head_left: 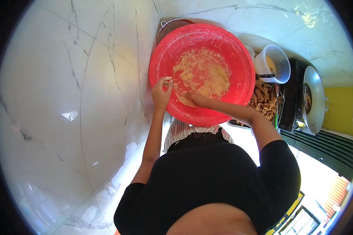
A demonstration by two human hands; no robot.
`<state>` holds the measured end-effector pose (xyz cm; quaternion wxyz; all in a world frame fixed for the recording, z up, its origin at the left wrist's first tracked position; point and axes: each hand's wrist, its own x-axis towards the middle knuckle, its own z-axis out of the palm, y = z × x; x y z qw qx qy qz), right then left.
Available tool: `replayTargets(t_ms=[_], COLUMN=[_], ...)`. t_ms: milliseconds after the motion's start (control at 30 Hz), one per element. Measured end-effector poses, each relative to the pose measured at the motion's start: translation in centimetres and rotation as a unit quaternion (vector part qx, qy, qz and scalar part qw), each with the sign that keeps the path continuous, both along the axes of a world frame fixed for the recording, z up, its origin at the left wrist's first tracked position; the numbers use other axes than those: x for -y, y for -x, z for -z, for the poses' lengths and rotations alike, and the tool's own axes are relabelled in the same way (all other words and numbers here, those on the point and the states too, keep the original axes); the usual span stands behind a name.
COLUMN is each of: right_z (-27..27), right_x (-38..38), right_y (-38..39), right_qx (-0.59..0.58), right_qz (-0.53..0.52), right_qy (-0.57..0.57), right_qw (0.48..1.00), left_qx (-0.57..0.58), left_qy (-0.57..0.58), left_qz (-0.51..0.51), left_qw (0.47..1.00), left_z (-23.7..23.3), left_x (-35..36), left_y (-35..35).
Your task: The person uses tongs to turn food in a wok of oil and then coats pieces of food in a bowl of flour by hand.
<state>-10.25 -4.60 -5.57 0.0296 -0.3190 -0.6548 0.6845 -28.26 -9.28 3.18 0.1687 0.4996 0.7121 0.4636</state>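
A large red basin (245,74) holds a pale yellow floury mixture (208,74), spread in loose clumps over its bottom. At the basin's left rim is my left hand (161,94), its fingers bent and closed at the edge, with pale flour on the fingertips. My right hand (197,98) reaches down into the lower left part of the mixture. Its fingers are buried or turned away, so their pose is hidden.
Right of the basin, a tray holds brown fried pieces (262,98). A translucent bucket (280,64) with yellowish liquid stands behind it. Farther right, a wide metal pan (315,98) sits beside a black stove (294,94). Marbled tile walls (106,78) close in on the left.
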Motion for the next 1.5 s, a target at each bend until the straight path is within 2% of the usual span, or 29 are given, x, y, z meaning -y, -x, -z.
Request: replayTargets(t_ms=[33, 67, 133, 267, 333, 367, 433, 467, 533, 667, 733, 767, 833, 867, 900, 933, 967, 1033, 1067, 1133, 1167, 1233, 1267, 1300, 1333, 1367, 1433, 1467, 1500], right_z=[0.4, 0.8, 0.2, -0.8, -3.7, -4.8, -6.0, -5.8, -5.4, -4.7, -3.3, -3.1, -3.7, -1.7, 2.5, 4.8, 3.9, 1.6, 1.0, 1.0, 1.0, 1.7, 2.1, 2.2, 2.4, 2.6, 2.8, 2.9, 2.3], right_x=[0.5, 1.5, 3.3, 4.2, 2.3, 1.4, 0.1, -0.3, -1.1, -3.7, -5.3, -6.0, -7.6, -9.5, -12.0, -13.3, -13.3, -12.8, -12.0, -10.6, -10.3, -9.8, -9.1, -8.0, -6.8, -5.6, -3.2, -2.1, -1.1], right_y=[-0.7, -1.2, -1.5, 0.7, 1.3, 1.4, 1.3, 1.2, 1.3, 0.2, -0.2, -0.1, 0.3, 0.7, 1.1, 1.5, 1.9, 3.2, 3.7, 4.6, 5.2, 6.4, 6.8, 7.1, 6.9, 6.2, 4.3, 3.1, 2.0], right_qx=[0.016, 0.017, 0.104, 0.196, 0.208, 0.208, 0.177, 0.177, -0.018, -0.083, -0.031, -0.032, 0.037, 0.035, 0.043, 0.051, 0.049, 0.062, 0.061, 0.073, 0.072, -0.091, -0.091, -0.185, -0.271, -0.269, -0.024, -0.022, -0.025], right_qz=[-0.058, -0.058, -0.093, -0.101, -0.106, -0.106, -0.011, -0.011, 0.168, 0.176, 0.121, 0.121, 0.184, 0.184, 0.165, 0.145, 0.145, 0.286, 0.286, 0.323, 0.323, 0.285, 0.285, 0.252, 0.209, 0.210, 0.064, 0.064, -0.004], right_qy=[-0.111, -0.110, -0.315, -0.277, -0.007, -0.008, 0.151, 0.153, 0.362, 0.400, 0.225, 0.224, 0.009, 0.008, -0.106, -0.219, -0.219, -0.346, -0.347, -0.467, -0.466, -0.507, -0.506, -0.325, -0.126, -0.124, -0.135, -0.136, -0.290], right_qw=[0.992, 0.992, 0.939, 0.935, 0.972, 0.972, 0.972, 0.972, 0.917, 0.896, 0.966, 0.967, 0.982, 0.982, 0.980, 0.964, 0.964, 0.891, 0.891, 0.820, 0.821, 0.808, 0.809, 0.893, 0.931, 0.932, 0.988, 0.988, 0.957], left_qx=[0.001, -0.009, -0.019, 0.025, 0.023, 0.024, 0.026, 0.026, 0.027, 0.051, 0.062, 0.051, 0.039, 0.048, 0.057, 0.055, 0.043, 0.030, 0.037, 0.042, 0.049, 0.056, 0.053, 0.051, 0.052, 0.056, 0.061, 0.056, 0.052], left_qy=[-0.001, 0.001, 0.000, -0.003, -0.002, -0.002, -0.001, -0.005, -0.007, -0.007, -0.004, -0.002, 0.000, -0.017, -0.033, -0.033, -0.031, -0.029, -0.030, -0.030, -0.016, -0.001, 0.002, 0.006, 0.011, -0.004, -0.019, -0.029, -0.038], left_qz=[0.000, -0.004, -0.008, -0.011, -0.013, -0.011, -0.010, -0.007, -0.003, -0.002, 0.002, 0.002, 0.003, 0.002, 0.002, 0.003, 0.006, 0.008, 0.007, 0.004, 0.007, 0.008, 0.010, 0.013, 0.014, 0.007, 0.001, -0.002, -0.005], left_qw=[1.000, 1.000, 1.000, 1.000, 1.000, 1.000, 1.000, 1.000, 1.000, 0.999, 0.998, 0.999, 0.999, 0.999, 0.998, 0.998, 0.999, 0.999, 0.999, 0.999, 0.999, 0.998, 0.999, 0.999, 0.999, 0.998, 0.998, 0.998, 0.998], left_z=[0.2, 0.3, -0.2, -0.7, -0.7, -0.7, -0.8, -0.8, -0.8, -0.9, -1.0, -1.1, -0.8, -0.5, -0.3, -0.4, -0.4, -0.4, -0.4, -0.7, -0.8, -1.0, -1.1, -1.1, -1.0, -0.9, -0.8, -0.7, -0.7], left_x=[0.0, 0.2, 0.4, 0.8, 0.6, 0.6, 0.8, 0.8, 0.8, 0.8, 0.8, 0.8, 0.7, 0.7, 0.6, 0.6, 0.7, 0.6, 0.5, 0.5, 0.5, 0.4, 0.4, 0.5, 0.5, 0.4, 0.3, 0.3, 0.3], left_y=[-0.1, -0.1, 0.0, 0.3, 0.5, 0.5, 0.3, 0.2, 0.0, 0.0, 0.1, 0.1, 0.1, 0.1, 0.1, 0.2, 0.2, 0.2, 0.2, 0.1, 0.1, 0.3, 0.3, 0.1, -0.1, -0.2, -0.1, -0.1, -0.2])
